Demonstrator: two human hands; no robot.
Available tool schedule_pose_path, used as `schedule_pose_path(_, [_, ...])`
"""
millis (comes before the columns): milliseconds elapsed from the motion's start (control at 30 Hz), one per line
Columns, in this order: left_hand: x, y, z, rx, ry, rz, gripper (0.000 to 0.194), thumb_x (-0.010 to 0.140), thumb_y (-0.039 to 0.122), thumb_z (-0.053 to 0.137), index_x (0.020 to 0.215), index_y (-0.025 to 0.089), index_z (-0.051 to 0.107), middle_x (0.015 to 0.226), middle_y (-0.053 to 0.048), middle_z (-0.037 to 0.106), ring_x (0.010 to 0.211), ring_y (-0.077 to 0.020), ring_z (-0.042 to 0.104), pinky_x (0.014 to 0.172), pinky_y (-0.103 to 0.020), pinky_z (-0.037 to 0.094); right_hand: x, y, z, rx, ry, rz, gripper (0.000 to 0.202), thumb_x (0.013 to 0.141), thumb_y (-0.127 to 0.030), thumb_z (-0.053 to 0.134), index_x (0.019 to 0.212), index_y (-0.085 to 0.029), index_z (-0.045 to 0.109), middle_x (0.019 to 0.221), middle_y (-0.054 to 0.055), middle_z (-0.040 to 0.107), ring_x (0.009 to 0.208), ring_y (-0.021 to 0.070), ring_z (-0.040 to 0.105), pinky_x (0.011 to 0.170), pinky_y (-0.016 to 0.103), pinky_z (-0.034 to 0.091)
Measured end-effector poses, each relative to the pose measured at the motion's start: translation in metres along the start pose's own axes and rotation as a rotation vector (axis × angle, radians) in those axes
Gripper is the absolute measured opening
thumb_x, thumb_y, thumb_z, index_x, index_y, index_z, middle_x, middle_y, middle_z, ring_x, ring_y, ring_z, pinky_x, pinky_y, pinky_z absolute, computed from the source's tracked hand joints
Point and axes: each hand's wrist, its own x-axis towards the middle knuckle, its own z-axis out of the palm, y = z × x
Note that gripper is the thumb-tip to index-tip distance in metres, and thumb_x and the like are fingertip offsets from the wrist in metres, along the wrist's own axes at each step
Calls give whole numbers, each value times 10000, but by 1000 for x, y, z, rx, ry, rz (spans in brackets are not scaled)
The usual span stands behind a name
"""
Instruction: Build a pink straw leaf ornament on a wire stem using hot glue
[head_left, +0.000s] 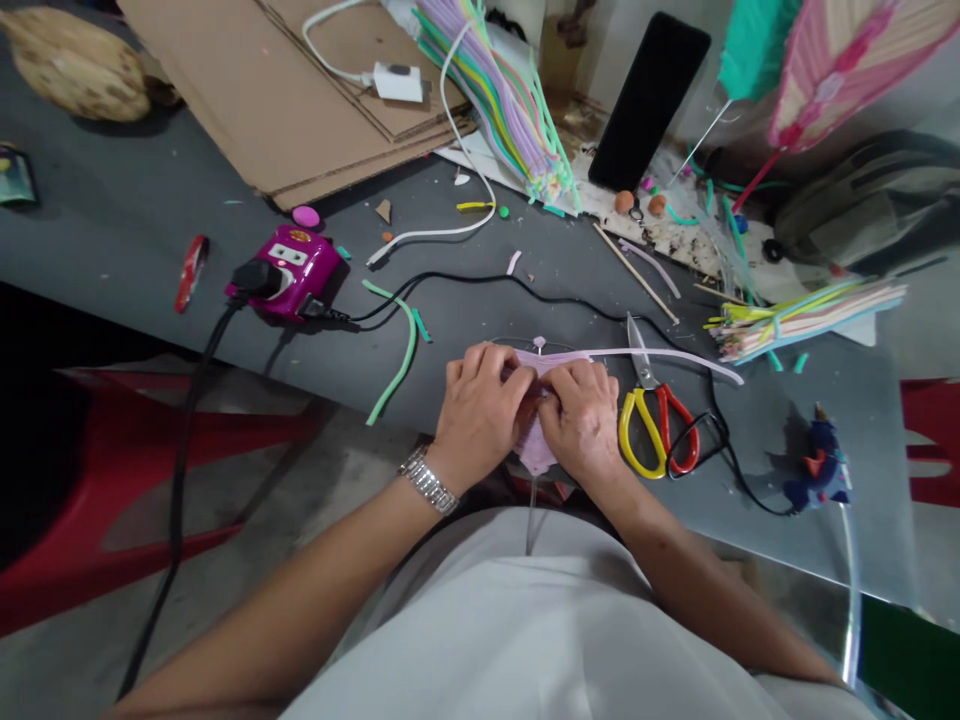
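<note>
Both hands are closed on a lilac petal-like piece [535,450], seemingly made of fuzzy pipe cleaners, at the table's front edge. My left hand [480,405] grips its left side, and my right hand [583,415] pinches its right side; the fingertips meet near its middle and hide much of it. A thin wire stem [533,510] runs down from its lower tip towards my body. From its top edge a loose lilac pipe cleaner [667,354] stretches right, across the blades of scissors [646,375] with one yellow and one red handle, lying beside my right hand.
A blue glue gun [823,465] stands at the right, its black cord crossing the table to a purple socket box [304,270]. Pipe-cleaner bundles [510,110] lie at the back and right. Cardboard [247,110], a leaning phone [651,100] and a green pipe cleaner [409,350] are around.
</note>
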Motion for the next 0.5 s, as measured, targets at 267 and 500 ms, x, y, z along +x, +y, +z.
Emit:
schedule_pose_path(267, [-1, 0, 1, 2, 13, 10, 171, 1010, 332, 548, 1021, 206, 662, 1171, -129, 614, 1108, -307, 501, 828, -438, 390, 0, 1, 0, 11, -5, -10, 133, 852, -125, 541, 822, -226, 623, 897, 61, 628, 870, 258, 484, 719, 372, 282])
schedule_pose_path(500, [-1, -1, 2, -17, 30, -6, 280, 1001, 428, 552, 1086, 186, 664, 1199, -154, 616, 1143, -337, 487, 859, -463, 399, -2, 2, 2, 97, 43, 41, 178, 830, -112, 545, 947, -213, 634, 939, 72, 663, 904, 264, 525, 778, 381, 333])
